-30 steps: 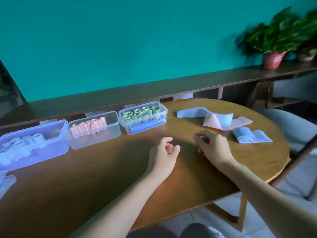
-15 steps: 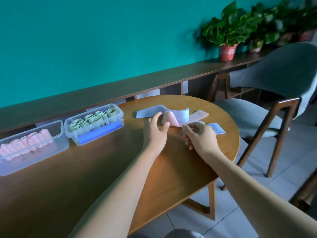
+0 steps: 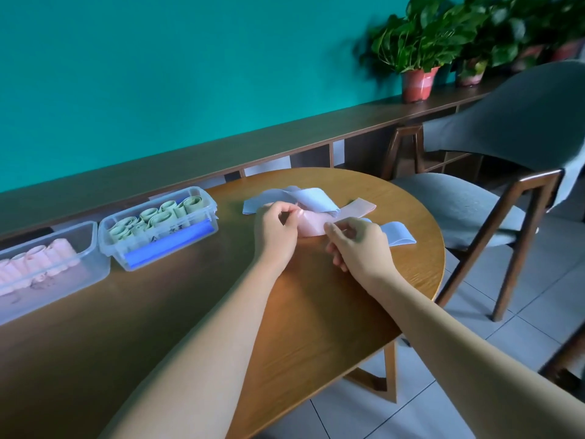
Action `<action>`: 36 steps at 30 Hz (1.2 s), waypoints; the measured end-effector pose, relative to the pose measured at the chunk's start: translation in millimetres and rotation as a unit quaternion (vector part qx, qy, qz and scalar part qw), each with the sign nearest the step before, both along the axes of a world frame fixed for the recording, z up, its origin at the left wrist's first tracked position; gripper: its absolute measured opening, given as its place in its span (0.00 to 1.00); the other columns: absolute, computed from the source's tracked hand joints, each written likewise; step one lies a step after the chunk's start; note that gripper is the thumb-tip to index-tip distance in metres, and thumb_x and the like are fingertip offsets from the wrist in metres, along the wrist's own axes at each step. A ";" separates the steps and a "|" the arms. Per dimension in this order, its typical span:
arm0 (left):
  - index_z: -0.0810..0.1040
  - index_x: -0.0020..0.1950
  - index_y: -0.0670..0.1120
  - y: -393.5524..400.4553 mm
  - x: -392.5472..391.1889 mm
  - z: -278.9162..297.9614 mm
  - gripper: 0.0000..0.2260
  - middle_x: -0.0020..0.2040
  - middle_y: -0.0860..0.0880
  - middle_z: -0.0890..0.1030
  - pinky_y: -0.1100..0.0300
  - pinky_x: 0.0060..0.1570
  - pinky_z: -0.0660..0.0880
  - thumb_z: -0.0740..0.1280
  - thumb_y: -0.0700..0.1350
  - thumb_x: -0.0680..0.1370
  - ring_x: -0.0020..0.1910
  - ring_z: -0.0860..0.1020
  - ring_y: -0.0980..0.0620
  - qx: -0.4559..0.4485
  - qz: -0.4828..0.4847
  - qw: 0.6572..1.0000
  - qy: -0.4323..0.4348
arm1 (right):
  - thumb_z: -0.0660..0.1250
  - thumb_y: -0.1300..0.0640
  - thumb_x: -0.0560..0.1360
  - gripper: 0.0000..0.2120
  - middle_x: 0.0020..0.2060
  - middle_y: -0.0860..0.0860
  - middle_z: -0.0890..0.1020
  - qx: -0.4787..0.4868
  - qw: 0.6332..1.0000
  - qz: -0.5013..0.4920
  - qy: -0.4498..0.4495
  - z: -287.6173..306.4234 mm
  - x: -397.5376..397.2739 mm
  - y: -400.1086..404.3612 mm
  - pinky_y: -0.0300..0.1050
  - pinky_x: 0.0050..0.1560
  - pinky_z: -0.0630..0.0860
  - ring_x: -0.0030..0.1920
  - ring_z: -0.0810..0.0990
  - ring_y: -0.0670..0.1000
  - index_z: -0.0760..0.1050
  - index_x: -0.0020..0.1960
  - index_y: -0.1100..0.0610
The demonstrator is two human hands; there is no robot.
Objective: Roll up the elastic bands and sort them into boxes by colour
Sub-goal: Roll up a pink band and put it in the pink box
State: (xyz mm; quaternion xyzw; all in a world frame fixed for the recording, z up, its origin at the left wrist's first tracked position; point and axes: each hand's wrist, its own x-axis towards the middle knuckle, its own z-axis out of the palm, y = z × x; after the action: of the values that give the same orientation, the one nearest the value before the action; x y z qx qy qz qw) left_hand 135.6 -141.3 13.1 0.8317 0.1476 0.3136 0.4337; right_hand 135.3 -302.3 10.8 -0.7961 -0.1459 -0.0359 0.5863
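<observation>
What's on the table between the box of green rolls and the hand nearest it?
Nothing: the head view shows bare wooden table between the green-roll box and the left hand.

Soft even daylight, glare on the table (image 3: 408, 264) at right, faint shadows, plants (image 3: 421, 39) far right blurred, wide-angle bending at edges

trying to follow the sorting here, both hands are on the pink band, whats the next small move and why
Probably start rolling: the left hand and right hand both pinch the pink band, which still lies flat and partly under a blue band.
</observation>
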 end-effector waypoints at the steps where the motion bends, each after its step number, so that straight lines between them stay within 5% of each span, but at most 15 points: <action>1: 0.80 0.48 0.52 -0.2 -6.6 0.5 0.02 0.51 0.53 0.80 0.67 0.45 0.72 0.68 0.46 0.80 0.48 0.77 0.58 -0.012 0.010 1.000 -0.002 | 0.66 0.51 0.82 0.09 0.34 0.51 0.84 -0.006 1.000 0.004 -0.008 -0.2 -1.0 0.2 0.37 0.27 0.74 0.25 0.76 0.44 0.80 0.50 0.56; 6: 0.79 0.51 0.52 8.3 -56.4 4.5 0.02 0.46 0.60 0.78 0.72 0.40 0.67 0.66 0.47 0.81 0.45 0.75 0.62 -0.051 0.038 0.998 -0.005 | 0.66 0.49 0.81 0.08 0.31 0.51 0.83 -0.085 0.992 0.086 -0.041 1.8 -14.3 5.2 0.33 0.30 0.73 0.25 0.76 0.43 0.78 0.54 0.53; 11: 0.81 0.49 0.53 31.5 -121.1 11.1 0.03 0.46 0.60 0.80 0.66 0.39 0.74 0.70 0.50 0.79 0.48 0.78 0.60 -0.019 0.050 0.999 -0.005 | 0.70 0.46 0.79 0.15 0.45 0.45 0.82 -0.113 0.978 0.159 -0.071 3.8 -46.9 25.7 0.33 0.37 0.77 0.34 0.82 0.43 0.74 0.63 0.48; 19: 0.83 0.41 0.50 67.9 -219.9 42.0 0.08 0.36 0.54 0.84 0.66 0.34 0.75 0.78 0.51 0.71 0.36 0.82 0.58 -0.056 0.082 0.995 0.005 | 0.75 0.44 0.74 0.13 0.48 0.45 0.83 0.008 0.965 0.250 -0.080 0.6 -134.7 66.4 0.44 0.48 0.81 0.41 0.83 0.46 0.79 0.56 0.42; 22: 0.83 0.41 0.50 70.4 -251.8 60.0 0.08 0.37 0.55 0.84 0.60 0.39 0.79 0.78 0.53 0.71 0.39 0.82 0.56 -0.069 0.099 0.992 0.037 | 0.76 0.44 0.73 0.11 0.44 0.47 0.84 0.045 0.955 0.287 -0.060 4.7 -168.1 76.6 0.48 0.46 0.81 0.40 0.83 0.49 0.80 0.54 0.42; 28: 0.83 0.51 0.52 76.5 -310.3 87.9 0.08 0.47 0.53 0.85 0.56 0.46 0.79 0.77 0.50 0.74 0.48 0.83 0.50 -0.098 0.072 0.992 0.037 | 0.74 0.46 0.76 0.16 0.36 0.51 0.85 0.101 0.940 0.326 -0.015 38.8 -218.1 87.5 0.37 0.36 0.76 0.33 0.82 0.47 0.77 0.59 0.52; 33: 0.82 0.57 0.48 74.0 -358.9 117.8 0.10 0.50 0.47 0.86 0.44 0.57 0.78 0.72 0.39 0.78 0.57 0.82 0.41 -0.134 -0.006 0.991 0.008 | 0.72 0.48 0.77 0.14 0.42 0.54 0.87 0.151 0.920 0.361 -0.004 73.5 -245.4 86.0 0.47 0.42 0.80 0.40 0.85 0.53 0.77 0.58 0.54; 36: 0.82 0.57 0.46 67.4 -379.8 133.3 0.10 0.53 0.45 0.85 0.47 0.57 0.79 0.70 0.36 0.78 0.57 0.82 0.43 -0.151 -0.010 0.988 -0.016 | 0.72 0.47 0.76 0.19 0.43 0.52 0.88 0.148 0.911 0.384 -0.011 91.2 -262.9 83.8 0.49 0.49 0.82 0.45 0.86 0.52 0.75 0.63 0.52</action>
State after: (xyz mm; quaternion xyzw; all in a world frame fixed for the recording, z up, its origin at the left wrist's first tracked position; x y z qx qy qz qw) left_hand -244.2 -73.9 146.4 0.7532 0.1777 0.2965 0.5596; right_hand -127.5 -218.5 102.0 -0.5822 -0.4399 0.1620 0.6643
